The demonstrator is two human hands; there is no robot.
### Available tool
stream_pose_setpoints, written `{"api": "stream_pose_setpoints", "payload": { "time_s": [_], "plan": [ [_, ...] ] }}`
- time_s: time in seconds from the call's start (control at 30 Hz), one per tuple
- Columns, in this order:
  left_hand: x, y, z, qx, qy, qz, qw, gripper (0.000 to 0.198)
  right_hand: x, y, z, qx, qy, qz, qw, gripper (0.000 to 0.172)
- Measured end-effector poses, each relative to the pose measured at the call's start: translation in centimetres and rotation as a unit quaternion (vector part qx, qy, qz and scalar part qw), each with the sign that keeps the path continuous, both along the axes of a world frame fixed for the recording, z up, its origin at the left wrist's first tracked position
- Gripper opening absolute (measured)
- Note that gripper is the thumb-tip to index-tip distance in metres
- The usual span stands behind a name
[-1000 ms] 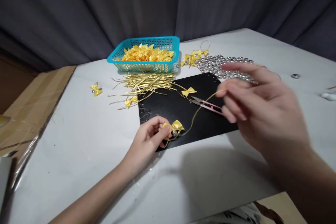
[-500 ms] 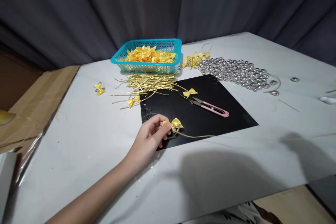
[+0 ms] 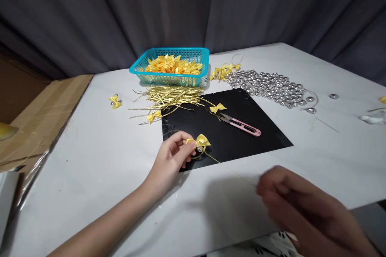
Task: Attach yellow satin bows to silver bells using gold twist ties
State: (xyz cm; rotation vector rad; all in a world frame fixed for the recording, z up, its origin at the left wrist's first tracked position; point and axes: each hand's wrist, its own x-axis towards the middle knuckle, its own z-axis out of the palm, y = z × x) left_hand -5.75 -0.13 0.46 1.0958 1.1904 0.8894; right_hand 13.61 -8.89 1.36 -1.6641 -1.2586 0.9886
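Bow [image 3: 202, 140] of yellow ribbon is pinched just below frame centre by closed fingers of the left hand [image 3: 173, 153], seemingly for steadiness, while gold cord [image 3: 212, 158] is held taut toward lower right by bunched, blurred fingers of the right hand [image 3: 301, 204].

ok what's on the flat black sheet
Pink snips, a yellow satin bow and part of a gold cord pile lie on the black sheet. The left hand, pinching another bow, hides whatever is beneath it.

Dark folded curtain [image 3: 169, 8] behind white table [image 3: 105, 148].
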Motion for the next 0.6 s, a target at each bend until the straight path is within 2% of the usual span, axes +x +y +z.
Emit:
{"api": "stream_pose_setpoints", "payload": {
  "time_s": [0.1,0.27,0.37,0.47,0.6],
  "plan": [
    [0.2,-0.4,0.1,0.000,-0.009,-0.005,1.000,0.015,-3.4,2.2,0.9,-0.020,0.073,0.035,0.996,0.026],
    [0.5,-0.8,0.3,-0.029,-0.049,0.009,0.998,0.018,-5.2,4.1,-0.4,0.015,0.083,0.087,0.993,0.023],
    [0.7,-0.8,0.3,-0.048,-0.072,0.024,0.996,0.019,-5.1,4.0,-0.9,0.064,0.086,0.082,0.991,0.021],
    [0.8,-0.7,0.3,-0.062,-0.083,0.030,0.994,0.020,-5.1,3.6,-0.6,0.112,0.081,0.078,0.987,0.019],
    [0.6,-0.8,0.3,-0.057,-0.078,0.014,0.995,0.019,-5.2,3.9,0.0,0.121,0.057,0.018,0.991,0.016]
  ]
}}
